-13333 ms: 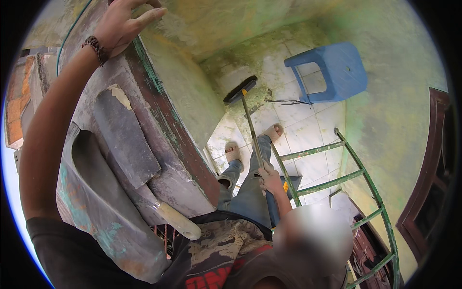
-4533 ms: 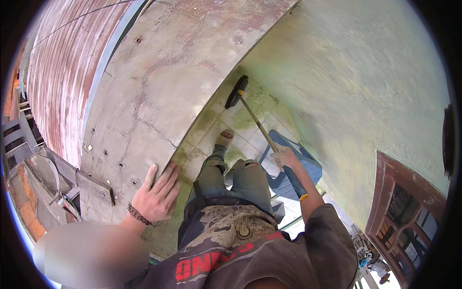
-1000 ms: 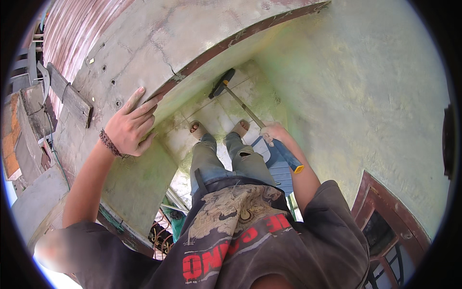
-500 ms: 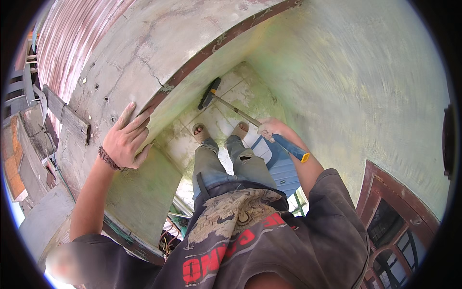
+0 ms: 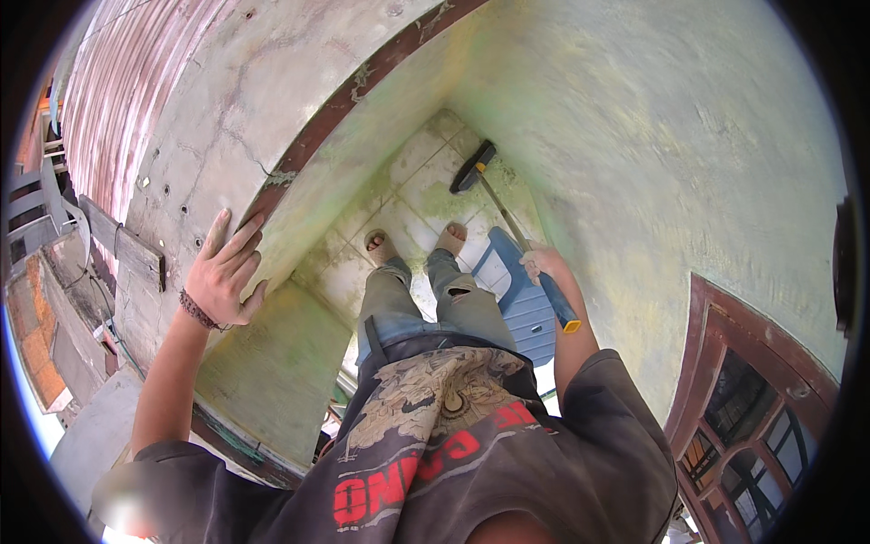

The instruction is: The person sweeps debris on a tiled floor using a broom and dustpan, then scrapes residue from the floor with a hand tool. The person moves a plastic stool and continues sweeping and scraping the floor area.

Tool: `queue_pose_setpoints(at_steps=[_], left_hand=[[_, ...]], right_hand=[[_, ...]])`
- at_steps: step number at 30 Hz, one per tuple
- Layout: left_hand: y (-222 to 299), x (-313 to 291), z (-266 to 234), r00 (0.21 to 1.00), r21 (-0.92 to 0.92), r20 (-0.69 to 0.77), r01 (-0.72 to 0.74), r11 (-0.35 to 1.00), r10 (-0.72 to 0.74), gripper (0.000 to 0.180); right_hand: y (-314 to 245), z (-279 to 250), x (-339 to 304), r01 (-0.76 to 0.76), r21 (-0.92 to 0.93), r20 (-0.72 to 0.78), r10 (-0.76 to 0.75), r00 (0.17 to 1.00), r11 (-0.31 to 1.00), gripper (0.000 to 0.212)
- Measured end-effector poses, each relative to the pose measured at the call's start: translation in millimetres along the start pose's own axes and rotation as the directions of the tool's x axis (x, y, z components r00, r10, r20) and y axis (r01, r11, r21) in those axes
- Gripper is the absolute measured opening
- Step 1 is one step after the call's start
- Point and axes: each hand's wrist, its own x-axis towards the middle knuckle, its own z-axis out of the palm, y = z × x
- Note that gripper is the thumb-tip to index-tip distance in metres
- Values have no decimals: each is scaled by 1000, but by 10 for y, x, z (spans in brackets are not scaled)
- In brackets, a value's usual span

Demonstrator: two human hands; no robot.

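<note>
My right hand (image 5: 541,261) is wrapped round the handle of a long-handled broom (image 5: 501,207), just above its blue grip with a yellow end. The broom's dark, narrow head (image 5: 467,172) is on the tiled floor (image 5: 426,186), near the foot of the right-hand wall. On the left, my left hand (image 5: 222,286) rests against the low wall's ledge (image 5: 304,150), fingers stretched out and holding nothing. A bracelet circles that wrist. Both my feet, in sandals, stand on the tiles behind the broom head.
A blue plastic chair (image 5: 526,317) stands by my right leg, partly behind my arm. A tall pale-green wall (image 5: 671,154) rises on the right, with a brown-framed window (image 5: 734,417) lower down. Beyond the low wall are corrugated sheeting (image 5: 127,118) and wooden boards (image 5: 131,249).
The broom head has moved right across the tiles, from beside the low wall toward the right-hand wall. My right hand has shifted slightly right with the handle. My left hand stays on the ledge.
</note>
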Motion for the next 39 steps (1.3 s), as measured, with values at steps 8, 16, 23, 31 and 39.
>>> queue_pose_setpoints(at_steps=[8, 16, 23, 31, 39], left_hand=[[2, -9, -12, 999, -10, -34, -18, 1000, 18, 25], [-60, -39, 11, 999, -34, -42, -32, 999, 30, 23], [-69, -29, 9, 999, -40, -30, -27, 999, 26, 19], [-70, -44, 37, 995, -60, -97, -20, 998, 14, 20], [-97, -56, 120, 987, -60, -159, -18, 998, 8, 14]], right_hand=[[-759, 560, -359, 172, -244, 63, -162, 985, 954, 11], [-584, 395, 270, 62, 107, 51, -68, 996, 992, 11], [-147, 170, -411, 152, -334, -50, -178, 983, 930, 37], [-268, 202, -1189, -17, -484, -98, -35, 995, 875, 33], [-998, 14, -768, 132, -967, 104, -138, 985, 216, 46]])
